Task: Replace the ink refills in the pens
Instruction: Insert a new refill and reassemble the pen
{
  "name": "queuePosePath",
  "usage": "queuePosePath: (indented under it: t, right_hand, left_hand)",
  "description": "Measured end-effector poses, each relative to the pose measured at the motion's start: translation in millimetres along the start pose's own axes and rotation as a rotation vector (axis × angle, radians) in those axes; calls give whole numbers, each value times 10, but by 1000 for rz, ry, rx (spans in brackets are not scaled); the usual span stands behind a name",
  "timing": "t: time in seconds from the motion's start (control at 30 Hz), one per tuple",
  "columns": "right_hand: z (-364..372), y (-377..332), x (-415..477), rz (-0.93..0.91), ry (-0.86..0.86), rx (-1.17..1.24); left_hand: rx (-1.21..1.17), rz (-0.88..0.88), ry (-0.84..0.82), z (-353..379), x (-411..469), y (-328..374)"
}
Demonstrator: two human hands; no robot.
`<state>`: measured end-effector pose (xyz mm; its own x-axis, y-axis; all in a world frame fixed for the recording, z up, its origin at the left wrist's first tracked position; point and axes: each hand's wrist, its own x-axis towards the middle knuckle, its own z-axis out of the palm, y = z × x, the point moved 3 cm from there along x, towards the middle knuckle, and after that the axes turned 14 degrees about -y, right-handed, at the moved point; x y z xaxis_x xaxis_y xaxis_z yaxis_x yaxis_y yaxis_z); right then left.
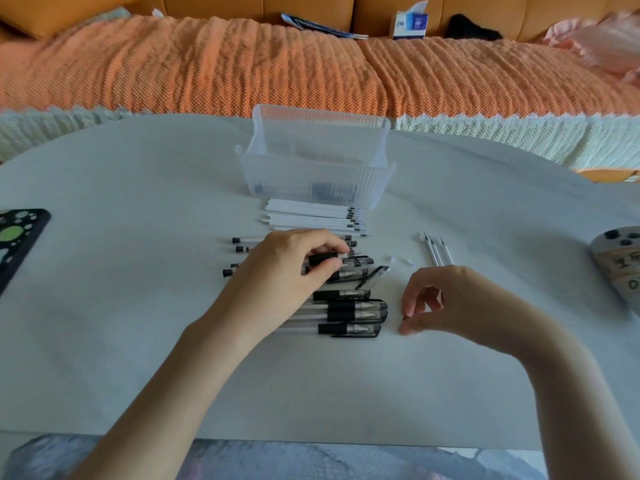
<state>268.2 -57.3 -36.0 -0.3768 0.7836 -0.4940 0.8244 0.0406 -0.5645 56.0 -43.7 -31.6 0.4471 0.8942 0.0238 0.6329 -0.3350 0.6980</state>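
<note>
Nearest, capped black gel pens (349, 315) lie in a row mid-table: light, stiff, smooth barrels, likely to roll; best gripped at the black rubber sleeve.

Right hand (446, 303) hovers just right of that row, fingers curled loosely, apparently empty (thumb and forefinger nearly meeting).

Left hand (291, 268) pinches one pen (323, 259) by its black grip, above the uncapped ones.

Farther: three thin refills (438, 252) at right, white refills (311, 216) against the clear plastic bin (311, 181).
</note>
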Motion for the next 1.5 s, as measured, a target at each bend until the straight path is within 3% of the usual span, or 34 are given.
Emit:
queuePosePath:
  t: [0.13, 0.3, 0.4, 0.97, 1.17, 1.3, 1.5]
  right_hand:
    - [-18, -50, 32, -72, 79, -30]
    - [-117, -165, 59, -280, 311, 344]
    - [-120, -207, 86, -321, 372, 383]
    - [21, -409, 191, -399, 356, 330]
    - [73, -453, 238, -343, 372, 230]
    - [50, -449, 216, -389, 334, 329]
    - [80, -408, 263, -329, 331, 260]
  left_hand:
    - [-14, 0, -11, -7, 6, 0]
    - [-55, 15, -12, -18, 0, 34]
    - [-102, 39, -11, -25, -5, 61]
    - [-122, 60, -6, -40, -12, 75]
    - [-107, 54, 8, -32, -14, 86]
    - [-112, 57, 12, -44, -18, 94]
    - [-102, 52, 5, -47, -20, 92]
